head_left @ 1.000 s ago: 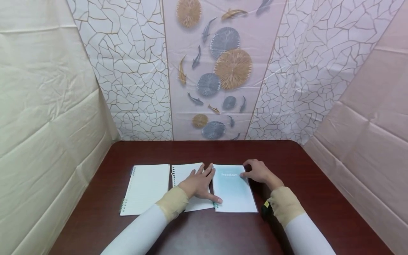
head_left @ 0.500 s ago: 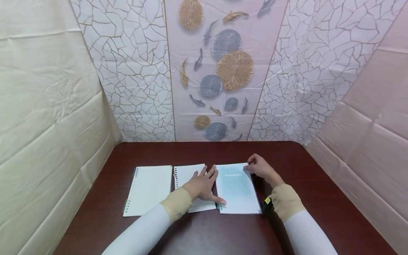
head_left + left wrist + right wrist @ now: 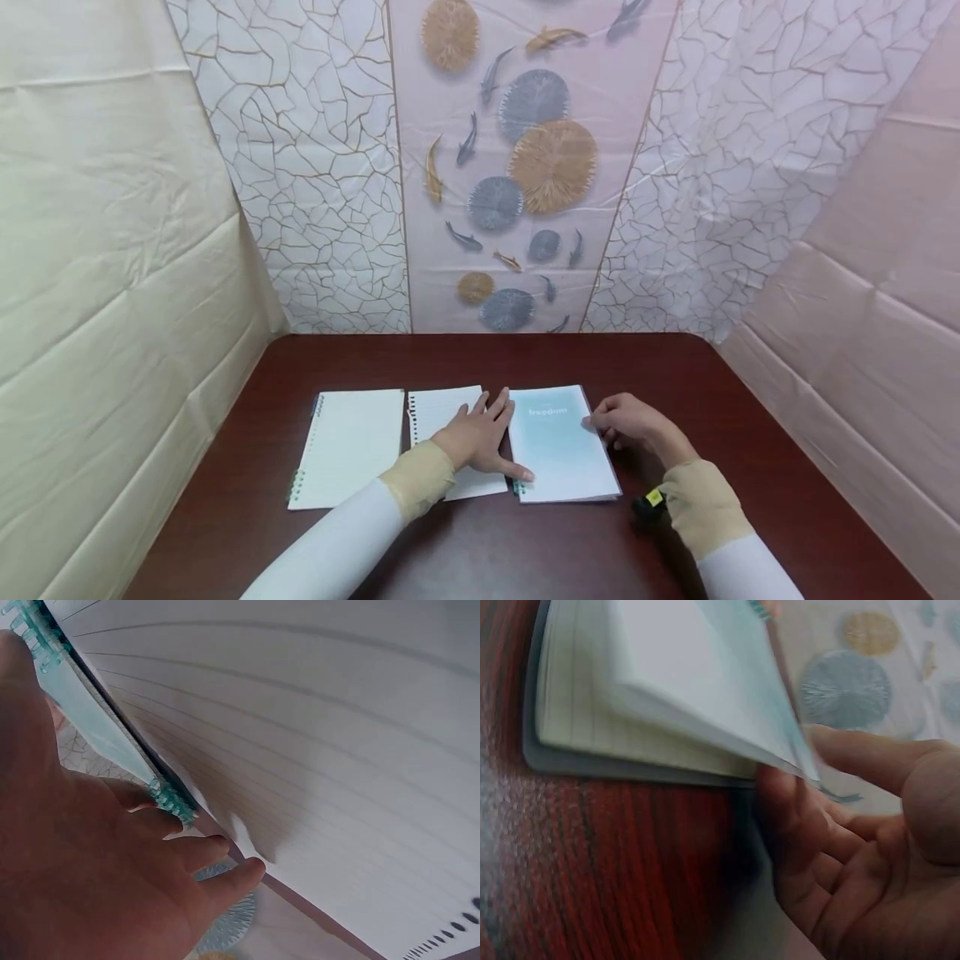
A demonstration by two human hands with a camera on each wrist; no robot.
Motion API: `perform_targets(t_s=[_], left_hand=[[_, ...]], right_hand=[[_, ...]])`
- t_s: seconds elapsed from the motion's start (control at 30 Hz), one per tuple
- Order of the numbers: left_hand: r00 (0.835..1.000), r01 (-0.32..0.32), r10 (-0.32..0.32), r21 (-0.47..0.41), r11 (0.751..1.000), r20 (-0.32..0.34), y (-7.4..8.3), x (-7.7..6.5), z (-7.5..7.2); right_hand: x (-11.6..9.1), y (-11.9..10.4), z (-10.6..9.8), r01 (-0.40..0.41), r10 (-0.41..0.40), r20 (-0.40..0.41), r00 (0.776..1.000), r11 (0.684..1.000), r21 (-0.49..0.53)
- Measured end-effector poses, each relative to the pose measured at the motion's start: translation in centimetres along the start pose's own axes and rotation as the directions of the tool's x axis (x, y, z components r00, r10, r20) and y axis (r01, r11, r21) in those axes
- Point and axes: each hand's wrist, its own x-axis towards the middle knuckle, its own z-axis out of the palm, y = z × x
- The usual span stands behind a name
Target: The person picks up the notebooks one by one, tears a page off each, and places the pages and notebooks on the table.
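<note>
A light-blue notebook [image 3: 562,454] with "freedom" on its front lies on the table, its teal ring binding along the left edge. My right hand [image 3: 637,423] pinches the notebook's right edge between thumb and fingers. In the right wrist view the front cover [image 3: 697,667] stands raised above the lined pages [image 3: 585,705]. My left hand [image 3: 472,437] lies with fingers spread between the notebook and a loose lined sheet [image 3: 442,404]; its thumb rests on the notebook's lower left corner. The left wrist view has the teal rings [image 3: 172,802] under the left fingers.
Left of the loose sheet lies an open ring-bound pad of lined paper [image 3: 348,450]. These papers rest on a dark red-brown table [image 3: 495,542]. Patterned cloth [image 3: 330,183] hangs behind it, with pale cloth walls on both sides.
My right hand has slid down the notebook's right edge towards me, from near its top corner. The cover's lower right corner has lifted slightly. The left hand has stayed put.
</note>
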Motion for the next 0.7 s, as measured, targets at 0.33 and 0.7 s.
perform_targets(t_s=[0.33, 0.7], left_hand=[[1.0, -0.009, 0.009, -0.001, 1.0, 0.015, 0.0, 0.0, -0.2], [0.978, 0.011, -0.048, -0.179, 0.984, -0.202, 0.0, 0.7, -1.7]], right_hand=[[-2.2, -1.7, -0.3, 0.16, -0.159, 0.062, 0.985, 0.987, -0.006], [-3.8, -5.5, 1.3, 0.205, -0.221, -0.14, 0.965, 0.971, -0.125]])
